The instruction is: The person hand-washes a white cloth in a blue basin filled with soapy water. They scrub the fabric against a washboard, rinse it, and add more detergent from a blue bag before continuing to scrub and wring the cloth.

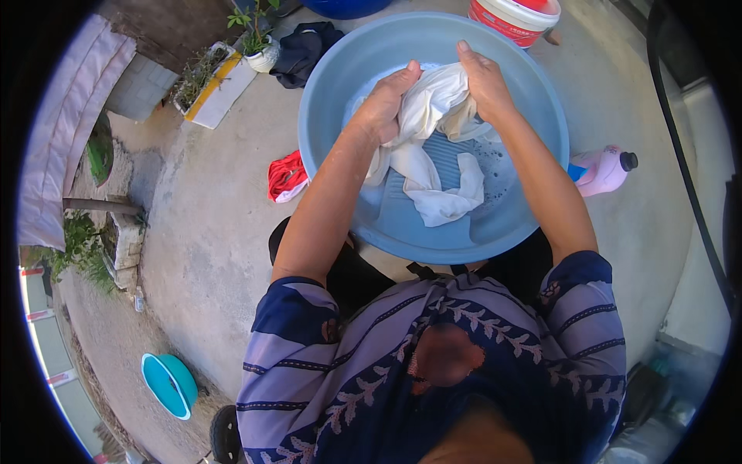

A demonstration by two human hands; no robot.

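Note:
A wet white cloth garment (432, 98) is stretched between my two hands, over a big round blue plastic basin (429, 252). My left hand (388, 101) grips its left side, thumb pointing up. At the other side my right hand (484, 78) holds the cloth, thumb also raised. Part of the white fabric (443, 200) trails down over a ribbed washboard surface (443, 156) moulded into the basin. Soapy water with bubbles (495, 168) shows at the right inside the basin. The fabric and my hands hide some of the basin's bottom.
Left of the basin lies a red and white cloth (288, 177); a dark cloth (304, 52) lies behind it. A pink bottle (603, 171) stands at the right, a white-and-red bucket (513, 23) beyond. Potted plants (264, 52), a foam planter (214, 87) and a turquoise basin (171, 385) are leftward.

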